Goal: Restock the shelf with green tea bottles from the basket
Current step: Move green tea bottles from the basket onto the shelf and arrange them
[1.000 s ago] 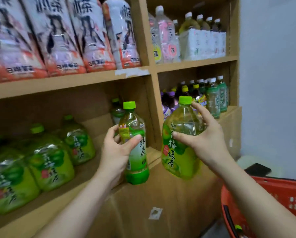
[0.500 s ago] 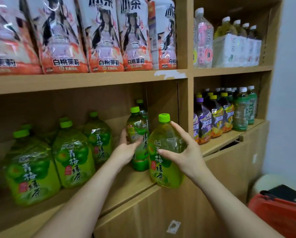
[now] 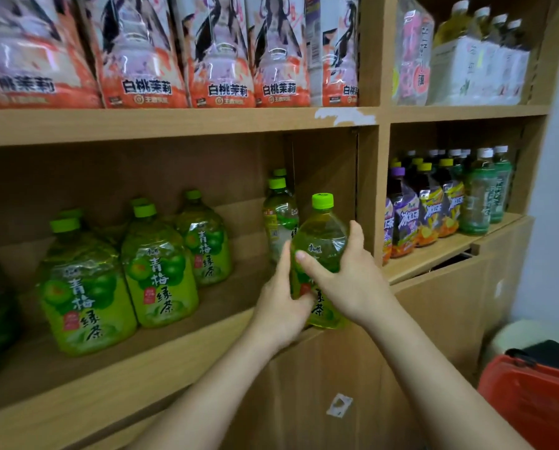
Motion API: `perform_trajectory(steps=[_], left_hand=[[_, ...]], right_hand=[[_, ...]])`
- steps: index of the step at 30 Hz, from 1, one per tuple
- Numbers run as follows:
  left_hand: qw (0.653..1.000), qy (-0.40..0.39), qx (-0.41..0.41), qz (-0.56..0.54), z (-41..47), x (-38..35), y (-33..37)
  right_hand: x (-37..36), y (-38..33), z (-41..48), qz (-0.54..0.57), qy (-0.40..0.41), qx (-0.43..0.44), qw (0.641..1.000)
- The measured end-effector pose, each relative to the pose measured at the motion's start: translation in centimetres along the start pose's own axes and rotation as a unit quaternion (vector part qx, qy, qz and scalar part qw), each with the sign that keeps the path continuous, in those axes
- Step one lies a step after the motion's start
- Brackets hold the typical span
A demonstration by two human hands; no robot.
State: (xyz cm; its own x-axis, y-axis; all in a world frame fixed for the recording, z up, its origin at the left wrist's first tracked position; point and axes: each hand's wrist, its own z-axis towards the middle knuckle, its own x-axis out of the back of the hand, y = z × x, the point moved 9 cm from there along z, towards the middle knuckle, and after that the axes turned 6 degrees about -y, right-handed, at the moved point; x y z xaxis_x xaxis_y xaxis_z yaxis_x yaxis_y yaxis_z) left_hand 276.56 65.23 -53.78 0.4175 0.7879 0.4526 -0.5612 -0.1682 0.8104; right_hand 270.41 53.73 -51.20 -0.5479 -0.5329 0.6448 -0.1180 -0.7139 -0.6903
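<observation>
Bottle (image 3: 321, 245) of green tea, cap up, is upright at the front edge of the shelf (image 3: 174, 347), at the right end of the left compartment, near the divider. Right hand (image 3: 356, 280) has its grip clamped on the bottle, thumb across the front and fingers round the right side. Left hand (image 3: 279, 308) holds the lower left side, its grip closed on it with the thumb on the label and one finger straight up along the edge. Just behind stands a slim bottle (image 3: 279, 222). Further left on the same shelf stand more green tea bottles (image 3: 159, 271). Pink-and-orange packs (image 3: 219, 60) fill the shelf above. Mixed drinks (image 3: 434, 203) fill the right compartment. Red basket (image 3: 531, 404) sits low at right.
</observation>
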Motion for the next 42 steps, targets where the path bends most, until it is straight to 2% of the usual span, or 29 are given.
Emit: perform_trajectory(steps=[2, 10, 13, 18, 21, 23, 27, 32, 37, 39, 42], left_hand=[[1.0, 0.03, -0.006, 0.001, -0.9, 0.4, -0.8], [0.995, 0.094, 0.006, 0.033, -4.0, 4.0, -0.8], [0.991, 0.115, 0.022, 0.061, -4.9, 5.2, -0.8], [0.968, 0.164, 0.015, 0.189, -6.1, 7.8, 0.2], [0.959, 0.153, 0.017, 0.238, -6.1, 9.2, 0.1], [0.954, 0.141, 0.019, 0.263, -6.1, 9.7, -0.1], [0.911, 0.144, -0.003, 0.387, -5.7, 10.5, 0.6], [0.853, 0.162, 0.017, 0.495, -4.8, 15.3, 0.2], [0.786, 0.123, 0.049, 0.604, -5.0, 18.0, -2.8], [0.772, 0.113, 0.047, 0.623, -4.9, 18.0, -3.2], [0.769, 0.128, 0.041, 0.625, -4.8, 18.3, -3.4]], right_hand=[[-0.4, -0.6, -0.6, 0.004, 0.018, -0.033, 0.999], [-2.4, -2.7, -1.2, 0.011, 0.083, -0.04, 0.996], [-3.2, -3.3, -1.2, 0.007, 0.072, -0.023, 0.997], [-4.9, -5.4, -1.2, -0.005, 0.034, 0.038, 0.999], [-6.0, -6.3, -1.0, -0.002, -0.017, 0.071, 0.997], [-6.3, -6.5, -1.3, 0.014, -0.019, 0.082, 0.996], [-6.1, -7.2, -2.0, 0.015, 0.044, 0.094, 0.994], [-7.8, -8.4, -0.4, -0.049, 0.037, 0.087, 0.994], [-10.4, -8.9, 0.9, 0.047, 0.027, 0.067, 0.996], [-11.3, -8.9, 1.7, 0.054, 0.022, 0.044, 0.997], [-13.0, -9.3, 2.9, 0.042, 0.0, 0.028, 0.999]])
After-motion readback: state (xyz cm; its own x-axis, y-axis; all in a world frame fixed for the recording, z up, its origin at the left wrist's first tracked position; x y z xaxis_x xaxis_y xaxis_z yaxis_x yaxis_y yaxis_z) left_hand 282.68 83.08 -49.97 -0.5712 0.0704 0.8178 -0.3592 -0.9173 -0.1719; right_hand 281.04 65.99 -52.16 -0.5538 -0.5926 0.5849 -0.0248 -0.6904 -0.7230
